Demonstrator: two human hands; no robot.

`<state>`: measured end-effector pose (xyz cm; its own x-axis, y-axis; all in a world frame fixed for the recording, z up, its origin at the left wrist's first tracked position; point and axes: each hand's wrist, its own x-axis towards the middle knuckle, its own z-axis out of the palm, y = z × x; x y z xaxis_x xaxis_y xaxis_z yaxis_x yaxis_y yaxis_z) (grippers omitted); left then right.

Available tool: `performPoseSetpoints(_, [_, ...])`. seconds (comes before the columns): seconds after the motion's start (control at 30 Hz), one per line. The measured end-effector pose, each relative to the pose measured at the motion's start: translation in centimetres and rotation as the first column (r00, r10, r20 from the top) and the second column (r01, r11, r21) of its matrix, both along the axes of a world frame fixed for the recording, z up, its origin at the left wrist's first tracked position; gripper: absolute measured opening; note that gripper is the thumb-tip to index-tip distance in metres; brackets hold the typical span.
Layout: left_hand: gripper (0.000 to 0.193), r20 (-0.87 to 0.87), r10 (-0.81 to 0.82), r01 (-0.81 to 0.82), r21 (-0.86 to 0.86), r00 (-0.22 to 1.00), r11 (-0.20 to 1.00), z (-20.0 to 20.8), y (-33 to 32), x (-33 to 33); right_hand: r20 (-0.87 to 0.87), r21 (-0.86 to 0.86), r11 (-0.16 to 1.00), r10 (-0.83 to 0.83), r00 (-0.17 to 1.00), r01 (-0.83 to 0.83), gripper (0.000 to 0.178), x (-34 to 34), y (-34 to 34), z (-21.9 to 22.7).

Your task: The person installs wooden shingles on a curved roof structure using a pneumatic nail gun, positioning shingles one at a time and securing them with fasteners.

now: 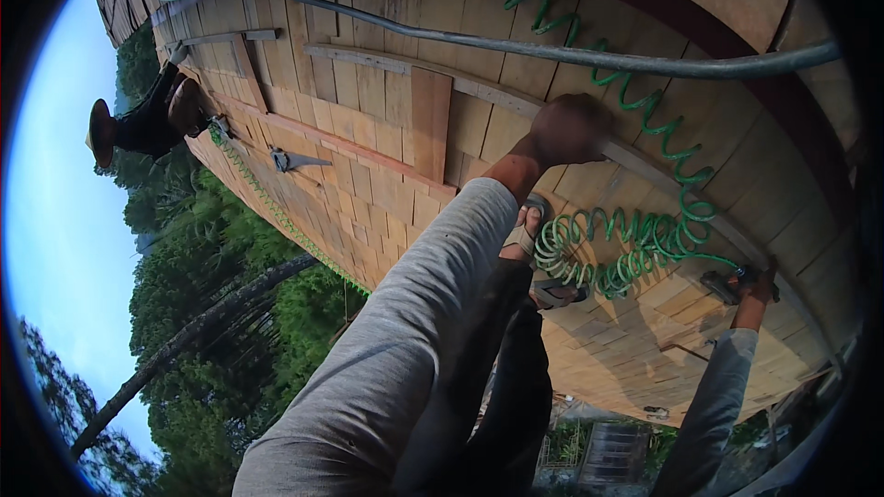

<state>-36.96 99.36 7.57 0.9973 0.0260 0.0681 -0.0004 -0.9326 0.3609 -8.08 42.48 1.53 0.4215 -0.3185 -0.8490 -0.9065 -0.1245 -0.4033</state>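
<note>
The long wooden strip (645,164) lies on the shingle roof (368,97), its long axis slanting from upper left to lower right. It runs beneath the left grip (571,129) and close by the right grip (761,287). The left is nearer the strip's middle, but it is blurred, so I cannot tell whether it is pinching the wood or only pressing on it. The right appears wrapped round a dark power tool (720,286), whose body points leftward, near the strip's lower stretch.

A coiled green hose (635,248) crosses the strip between the hands and bunches below it, crowding that side. Left of the left grip, a wide board (430,124) meets the strip's lower edge. Above the strip, bare shingles give more room, up to a thick grey hose (460,38).
</note>
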Motion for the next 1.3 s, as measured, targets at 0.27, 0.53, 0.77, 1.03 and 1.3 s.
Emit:
performPoseSetpoints(0.27, [0.065, 0.16, -0.023, -0.003, 0.163, 0.987, 0.987, -0.6, 0.7, 0.3, 0.065, -0.011, 0.999, 0.051, 0.997, -0.05, 0.079, 0.0, 3.2, 2.8])
performPoseSetpoints(0.53, [0.064, 0.081, -0.068, 0.053, 0.173, 0.994, 0.983, -1.0, 2.6, 0.3, 0.197, -0.037, 0.936, 0.351, 0.916, -0.351, 0.046, 0.1, 1.9, 0.0])
performPoseSetpoints(0.77, [0.064, 0.104, -0.107, 0.086, 0.187, 0.989, 0.979, -0.9, 2.6, 0.5, 0.408, 0.163, 0.955, 0.162, 0.898, -0.246, 0.042, 0.7, -0.7, -2.5])
performPoseSetpoints(1.03, [0.062, 0.112, -0.1, 0.072, 0.232, 0.989, 0.97, -0.3, 1.7, 1.0, 0.412, -0.055, 0.992, 0.128, 0.902, -0.116, 0.051, -0.3, 0.3, -0.8])
performPoseSetpoints(1.3, [0.065, 0.008, -0.066, 0.06, 0.309, 0.998, 0.949, -0.7, 4.2, -2.7, 0.462, -0.055, 0.984, -0.124, 0.878, 0.168, 0.059, -6.2, 11.9, 3.0])
